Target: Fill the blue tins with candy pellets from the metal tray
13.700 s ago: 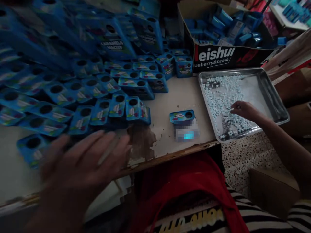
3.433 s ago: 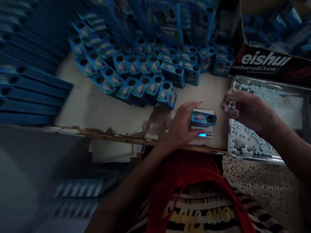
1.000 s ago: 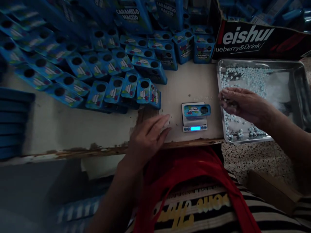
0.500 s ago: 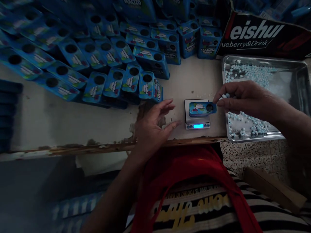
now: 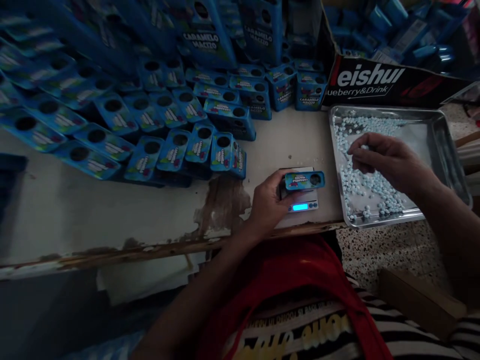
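A small blue candy box point(image 5: 302, 181) with a round dark opening on its top stands on a digital scale point(image 5: 314, 204) with a lit blue display. My left hand point(image 5: 270, 200) has its thumb and fingers closed around the box's left end. Over the metal tray point(image 5: 414, 220) of pale blue and white candies point(image 5: 390, 192), my right hand point(image 5: 382, 156) is held with fingers curled to the thumb. Pale candies show between its fingertips; how many is hidden.
Rows of blue candy boxes point(image 5: 146, 155) fill the table's left and back. A black cardboard carton point(image 5: 393, 82) holding more blue packs stands behind the tray. The table's worn front edge point(image 5: 150, 250) runs close to the person's red apron point(image 5: 300, 265).
My left hand has moved right and closed on the candy box. My right hand, with candies, has drawn away from the box's opening to over the tray. The view has shifted slightly.
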`<state>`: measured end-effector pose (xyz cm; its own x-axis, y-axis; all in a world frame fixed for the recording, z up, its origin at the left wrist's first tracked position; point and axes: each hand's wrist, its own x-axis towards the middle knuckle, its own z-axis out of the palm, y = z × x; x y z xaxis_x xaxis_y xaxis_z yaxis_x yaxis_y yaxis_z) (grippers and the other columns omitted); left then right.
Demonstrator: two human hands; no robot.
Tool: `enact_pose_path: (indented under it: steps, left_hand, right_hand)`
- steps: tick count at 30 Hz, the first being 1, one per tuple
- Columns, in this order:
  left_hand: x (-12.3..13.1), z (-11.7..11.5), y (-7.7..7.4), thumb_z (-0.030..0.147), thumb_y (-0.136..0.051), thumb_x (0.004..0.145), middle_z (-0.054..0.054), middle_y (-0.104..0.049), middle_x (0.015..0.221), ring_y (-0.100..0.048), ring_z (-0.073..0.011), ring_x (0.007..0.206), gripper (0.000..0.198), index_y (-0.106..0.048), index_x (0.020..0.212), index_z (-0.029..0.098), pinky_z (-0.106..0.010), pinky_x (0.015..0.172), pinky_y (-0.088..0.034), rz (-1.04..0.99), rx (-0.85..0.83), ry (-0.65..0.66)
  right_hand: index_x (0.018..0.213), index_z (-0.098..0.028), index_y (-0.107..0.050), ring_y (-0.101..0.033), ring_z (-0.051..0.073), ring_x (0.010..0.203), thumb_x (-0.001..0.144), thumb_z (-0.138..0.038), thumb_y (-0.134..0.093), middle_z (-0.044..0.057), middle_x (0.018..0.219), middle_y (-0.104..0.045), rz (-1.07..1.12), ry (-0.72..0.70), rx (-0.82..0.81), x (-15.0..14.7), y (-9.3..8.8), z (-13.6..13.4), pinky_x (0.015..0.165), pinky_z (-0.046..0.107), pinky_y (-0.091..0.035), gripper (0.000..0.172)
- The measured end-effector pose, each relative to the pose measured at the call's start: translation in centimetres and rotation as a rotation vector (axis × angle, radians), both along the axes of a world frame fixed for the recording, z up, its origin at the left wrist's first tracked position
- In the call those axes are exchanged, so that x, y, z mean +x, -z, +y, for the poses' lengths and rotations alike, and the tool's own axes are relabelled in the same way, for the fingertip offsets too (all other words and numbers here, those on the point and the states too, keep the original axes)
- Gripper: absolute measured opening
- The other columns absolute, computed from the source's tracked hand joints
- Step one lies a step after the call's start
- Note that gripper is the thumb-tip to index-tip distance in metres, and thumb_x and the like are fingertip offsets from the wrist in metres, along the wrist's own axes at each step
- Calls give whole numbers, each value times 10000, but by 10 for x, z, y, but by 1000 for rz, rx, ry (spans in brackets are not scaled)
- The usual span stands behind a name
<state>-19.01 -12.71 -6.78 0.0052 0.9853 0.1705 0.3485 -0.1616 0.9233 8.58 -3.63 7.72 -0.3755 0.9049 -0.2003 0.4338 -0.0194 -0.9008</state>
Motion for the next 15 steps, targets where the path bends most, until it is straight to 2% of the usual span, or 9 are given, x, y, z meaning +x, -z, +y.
enact_pose_path:
  steps: [2,3,5,7,10,12,15]
  left_hand:
    - [2,8,-4,333,-840,964,-52,-819,1157,-785,-225,1049,353,-737,1285,228,-340,956,-655,7,68,43]
    - [3,13,-8,310,-809,981,-56,-813,1164,-775,-228,1059,320,-741,1283,229,-350,965,-648,32,130,71]
    - [6,25,-23,251,-733,1006,-67,-798,1206,-747,-246,1110,302,-754,1306,246,-399,1031,-623,142,280,127]
    - [15,41,-43,219,-645,1033,-76,-787,1229,-714,-265,1145,322,-775,1321,276,-454,1098,-586,299,418,160]
    - [38,64,-66,245,-591,1075,-70,-783,1256,-676,-287,1222,324,-806,1301,330,-533,1225,-500,482,554,209]
    - [52,77,-69,249,-584,1093,-63,-785,1253,-662,-287,1254,316,-819,1281,348,-560,1274,-452,539,626,261]
    - [63,87,-54,192,-562,1099,-68,-788,1227,-664,-278,1217,358,-828,1278,349,-561,1253,-453,572,696,260]
  right_hand:
    - [1032,-256,-830,-720,262,1079,841,-439,-993,86,1122,-790,-87,69,135,22,17,-5,870,386,-614,311]
    - [1082,-279,-838,-701,294,1226,821,-428,-1004,92,1261,-787,-99,109,176,29,28,-10,972,427,-614,343]
    - [1186,-319,-820,-658,308,1377,880,-486,-947,81,1425,-750,14,229,142,31,49,-22,1115,485,-580,372]
    - [1214,-320,-781,-693,292,1337,973,-614,-811,85,1402,-760,254,351,-30,21,67,-30,1144,506,-577,381]
    - [1111,-285,-721,-746,290,1163,971,-755,-709,93,1206,-792,564,432,-326,-1,86,-29,1051,498,-629,491]
    - [1044,-275,-679,-742,281,1090,976,-766,-684,83,1111,-784,694,460,-436,-10,93,-23,989,475,-647,496]
    - [991,-271,-642,-727,271,1019,1006,-726,-665,72,1013,-759,845,532,-508,-15,100,-14,933,450,-657,456]
